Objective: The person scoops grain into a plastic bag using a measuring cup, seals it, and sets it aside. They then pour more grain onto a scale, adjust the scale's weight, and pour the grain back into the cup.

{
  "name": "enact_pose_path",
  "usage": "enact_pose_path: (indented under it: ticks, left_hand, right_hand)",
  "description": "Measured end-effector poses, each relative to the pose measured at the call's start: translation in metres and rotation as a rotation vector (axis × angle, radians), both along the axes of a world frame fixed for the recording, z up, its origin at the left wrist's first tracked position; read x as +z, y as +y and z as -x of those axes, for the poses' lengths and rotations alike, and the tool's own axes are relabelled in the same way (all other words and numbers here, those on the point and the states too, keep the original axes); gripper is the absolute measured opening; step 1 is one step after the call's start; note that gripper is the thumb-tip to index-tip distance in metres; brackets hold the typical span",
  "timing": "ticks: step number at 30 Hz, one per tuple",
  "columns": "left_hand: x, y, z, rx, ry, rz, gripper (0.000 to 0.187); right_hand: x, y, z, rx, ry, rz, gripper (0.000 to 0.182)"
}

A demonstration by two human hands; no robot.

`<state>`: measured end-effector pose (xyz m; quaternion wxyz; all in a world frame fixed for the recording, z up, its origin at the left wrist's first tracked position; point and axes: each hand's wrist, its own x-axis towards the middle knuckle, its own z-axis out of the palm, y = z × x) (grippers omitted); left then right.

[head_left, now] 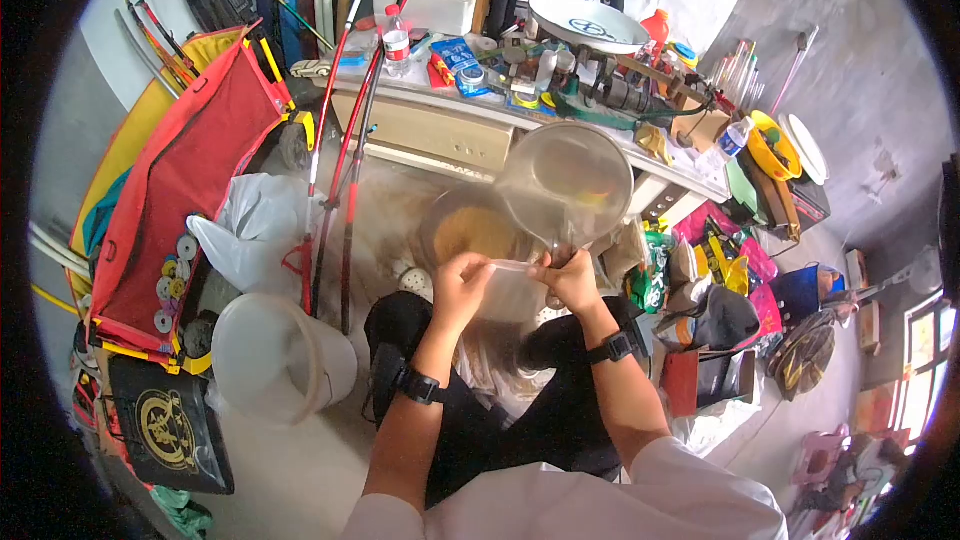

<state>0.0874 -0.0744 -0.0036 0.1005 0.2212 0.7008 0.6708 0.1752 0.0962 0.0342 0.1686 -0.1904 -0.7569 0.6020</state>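
Between my knees my left hand (463, 290) has its fingers closed on the upper left edge of a clear plastic bag (512, 300). My right hand (570, 283) grips the short handle of a translucent ladle (570, 180), and its fingers also reach the bag's upper right edge. The ladle's wide round bowl points away from me, beyond my right hand. Behind the bag, on the floor, stands a round basin (470, 230) with yellowish-brown contents, partly covered by the ladle.
A white bucket (285, 360) stands left of my knee, beside a white plastic bag (260, 225). Red poles (325, 190) lean against the cluttered desk (430, 135) ahead. An open red case (190, 200) is at the left; an open red box (700, 380) sits at the right.
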Motion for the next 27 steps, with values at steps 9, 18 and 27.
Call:
enact_pose_path:
  ticks: [9, 18, 27]
  left_hand:
    - [0.0, 0.002, 0.004, 0.038, 0.042, -0.052, 0.015]
    - [0.012, 0.03, 0.012, -0.204, -0.169, 0.048, 0.028]
    - [0.01, 0.072, 0.097, -0.189, -0.085, 0.2, 0.039]
  right_hand:
    - [-0.003, 0.002, 0.0, -0.075, 0.136, 0.228, 0.023]
    - [0.021, 0.002, 0.041, -0.266, 0.189, 0.465, 0.023]
    - [0.013, 0.001, 0.108, -0.121, 0.069, 0.202, 0.015]
